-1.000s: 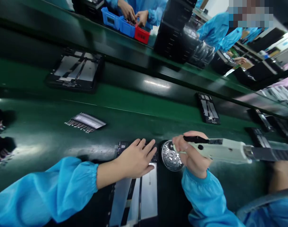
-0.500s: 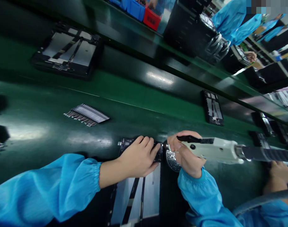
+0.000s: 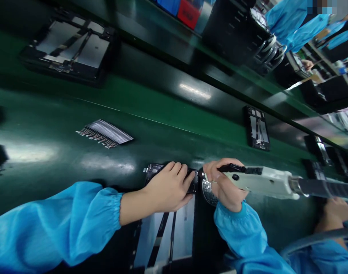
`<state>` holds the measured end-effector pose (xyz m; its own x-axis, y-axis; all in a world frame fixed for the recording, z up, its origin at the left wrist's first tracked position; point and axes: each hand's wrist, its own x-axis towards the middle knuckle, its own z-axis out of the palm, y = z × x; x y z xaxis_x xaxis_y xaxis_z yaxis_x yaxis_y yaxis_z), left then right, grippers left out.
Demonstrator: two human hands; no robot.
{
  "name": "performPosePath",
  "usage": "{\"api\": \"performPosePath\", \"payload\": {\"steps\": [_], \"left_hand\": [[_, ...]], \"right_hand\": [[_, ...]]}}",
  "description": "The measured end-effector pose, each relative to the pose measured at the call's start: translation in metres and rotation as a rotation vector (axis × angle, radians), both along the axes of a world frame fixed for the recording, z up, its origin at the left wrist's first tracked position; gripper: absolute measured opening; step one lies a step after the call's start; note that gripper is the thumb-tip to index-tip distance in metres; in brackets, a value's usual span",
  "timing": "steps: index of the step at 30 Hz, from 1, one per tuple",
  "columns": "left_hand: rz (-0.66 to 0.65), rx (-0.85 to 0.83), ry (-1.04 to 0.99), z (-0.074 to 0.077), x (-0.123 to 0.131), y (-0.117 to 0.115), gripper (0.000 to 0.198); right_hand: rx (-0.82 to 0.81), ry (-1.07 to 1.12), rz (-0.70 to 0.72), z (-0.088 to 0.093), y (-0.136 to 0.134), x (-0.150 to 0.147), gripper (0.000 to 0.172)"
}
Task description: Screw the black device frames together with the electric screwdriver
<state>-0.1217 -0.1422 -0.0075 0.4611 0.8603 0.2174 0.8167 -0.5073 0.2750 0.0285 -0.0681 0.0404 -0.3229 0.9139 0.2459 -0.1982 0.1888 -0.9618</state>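
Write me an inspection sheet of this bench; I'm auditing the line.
Surface: glossy green assembly-line belt, with light reflections.
Job's things: dark tablet housing with silver panels; perforated round metal dish beside it.
Clutter: row of flat flex strips lying on the belt.
Grippers: left hand spread flat on the housing; right hand gripping a pale electric screwdriver.
Cables: the screwdriver's ribbed black sleeve runs off the right edge.
Surroundings: another tablet housing on the belt, red bin, black stacked trays, co-worker in a blue smock.
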Motion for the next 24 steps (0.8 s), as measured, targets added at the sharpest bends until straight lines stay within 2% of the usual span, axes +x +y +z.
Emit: {"api": "performPosePath", "payload": {"steps": [5, 8, 11, 18, 24], "left_hand": [[-0.003, -0.062, 0.046, 0.007, -0.006, 0.003, 0.060], [-0.016, -0.131, 0.074, 0.014, -0.013, 0.006, 0.060], [-0.025, -0.163, 0.094, 0.018, -0.017, 0.009, 0.061], [-0.004, -0.123, 0.093, 0.013, -0.017, 0.010, 0.064], [-0.010, -0.115, 0.103, 0.013, -0.018, 0.009, 0.064]], "right_hand": [[0.026, -0.011, -0.019, 0.004, 0.002, 0.001, 0.021], [0.067, -0.020, -0.070, 0.013, 0.004, 0.015, 0.025], [0.110, -0.014, -0.132, 0.016, 0.005, 0.031, 0.023], [0.053, 0.010, -0.136, -0.003, 0.006, 0.031, 0.026], [0.038, -0.003, -0.119, -0.005, 0.011, 0.028, 0.025]]}}
